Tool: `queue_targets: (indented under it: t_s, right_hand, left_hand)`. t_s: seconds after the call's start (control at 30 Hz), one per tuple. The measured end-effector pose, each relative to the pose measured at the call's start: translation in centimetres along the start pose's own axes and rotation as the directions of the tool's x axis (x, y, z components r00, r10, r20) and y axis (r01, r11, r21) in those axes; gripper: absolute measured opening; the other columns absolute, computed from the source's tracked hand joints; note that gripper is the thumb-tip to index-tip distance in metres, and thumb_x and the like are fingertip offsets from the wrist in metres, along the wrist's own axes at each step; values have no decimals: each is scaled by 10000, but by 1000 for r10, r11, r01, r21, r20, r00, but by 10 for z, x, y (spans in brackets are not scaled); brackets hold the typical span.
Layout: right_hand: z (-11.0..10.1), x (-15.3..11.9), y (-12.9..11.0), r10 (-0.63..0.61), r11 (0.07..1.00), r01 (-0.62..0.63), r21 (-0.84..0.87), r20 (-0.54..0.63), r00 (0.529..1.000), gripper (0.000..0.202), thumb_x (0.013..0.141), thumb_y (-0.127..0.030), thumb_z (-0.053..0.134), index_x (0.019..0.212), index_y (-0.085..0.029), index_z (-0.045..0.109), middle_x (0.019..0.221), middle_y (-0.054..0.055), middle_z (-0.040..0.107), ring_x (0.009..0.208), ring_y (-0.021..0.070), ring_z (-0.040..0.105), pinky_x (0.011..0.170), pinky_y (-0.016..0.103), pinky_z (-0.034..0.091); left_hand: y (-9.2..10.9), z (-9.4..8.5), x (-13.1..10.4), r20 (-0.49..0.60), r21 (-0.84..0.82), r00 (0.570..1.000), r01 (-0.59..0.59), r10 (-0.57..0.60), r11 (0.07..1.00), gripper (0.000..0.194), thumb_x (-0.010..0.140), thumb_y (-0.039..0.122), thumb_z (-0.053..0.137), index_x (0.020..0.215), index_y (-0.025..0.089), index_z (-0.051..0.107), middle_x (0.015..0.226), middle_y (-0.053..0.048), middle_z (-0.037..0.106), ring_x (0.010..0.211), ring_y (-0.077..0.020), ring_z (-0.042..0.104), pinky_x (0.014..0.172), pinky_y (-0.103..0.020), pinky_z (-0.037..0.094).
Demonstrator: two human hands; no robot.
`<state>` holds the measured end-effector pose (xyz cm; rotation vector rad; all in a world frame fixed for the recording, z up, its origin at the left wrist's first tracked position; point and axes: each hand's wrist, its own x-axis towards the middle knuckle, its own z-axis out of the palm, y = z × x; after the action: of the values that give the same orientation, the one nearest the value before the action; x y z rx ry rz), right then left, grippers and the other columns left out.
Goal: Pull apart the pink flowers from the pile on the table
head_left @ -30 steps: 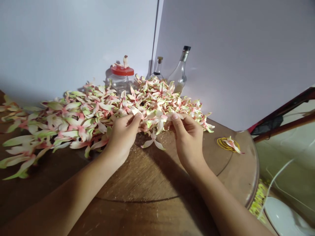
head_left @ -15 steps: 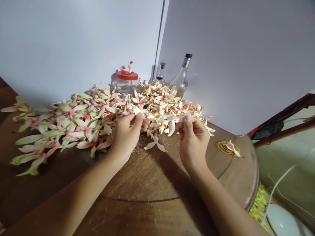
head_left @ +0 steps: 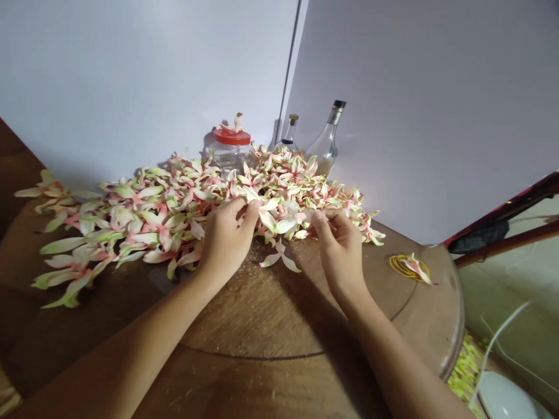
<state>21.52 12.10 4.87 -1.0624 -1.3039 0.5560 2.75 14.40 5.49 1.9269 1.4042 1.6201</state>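
Above the front edge of a big flower pile point(head_left: 161, 224), my left hand point(head_left: 231, 233) pinches a pink-and-white flower point(head_left: 265, 210) between thumb and fingers. Facing it, my right hand point(head_left: 340, 244) has thumb and fingers closed on another pale flower point(head_left: 290, 218) with a pink centre. The petals of the two flowers lie side by side between my hands; whether they touch is hard to tell. Just below them, a single flower point(head_left: 280, 257) rests on the brown wooden table point(head_left: 248, 314).
Behind the pile stand a red-lidded jar point(head_left: 231, 137) with a flower on top, a small corked bottle point(head_left: 289, 137) and a taller bottle point(head_left: 325, 139). Yellow rubber bands point(head_left: 402, 266) with a flower lie at the right. A white bowl point(head_left: 509, 396) is below the table edge.
The flowers between my hands have turned, so their petals spread open where they looked like a narrow strip. My right hand has shifted slightly left. The whole view has shifted a little.
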Motion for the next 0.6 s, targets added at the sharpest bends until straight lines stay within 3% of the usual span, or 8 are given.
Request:
queue_targets:
  t_s: [0.13,0.27,0.43,0.6]
  right_hand:
    - [-2,-1,-5,-194,934,225,-276,137,972,151,926,-307,622,1055,-229,609,1013,63,649,854,178,605,745,331,496]
    - [-5,-2,-10,-392,769,512,-382,351,850,247,963,-191,559,1185,-250,649,1151,95,621,1052,224,598,887,393,495]
    - [-12,3,-8,-440,596,686,-418,544,714,292,944,-225,635,1211,-320,702,1178,78,620,1048,250,535,897,429,480]
    - [-19,6,-8,-464,520,743,-422,591,660,259,942,-222,640,1166,-304,741,1112,48,690,998,248,505,867,416,461]
  left_hand:
    - [3,-3,0,11,85,998,-59,58,995,434,939,316,550,590,211,314,539,51,288,528,-115,305,526,-290,220]
    - [9,-4,-2,62,99,995,-78,72,992,371,936,325,562,611,200,437,536,49,366,531,-115,355,541,-277,259]
    - [5,-3,-1,103,73,992,-76,69,994,421,933,337,562,577,201,383,525,50,339,522,-114,341,535,-279,245]
    - [2,-4,0,189,42,982,-24,15,999,487,946,389,549,581,205,283,531,54,241,504,-115,267,526,-299,201]
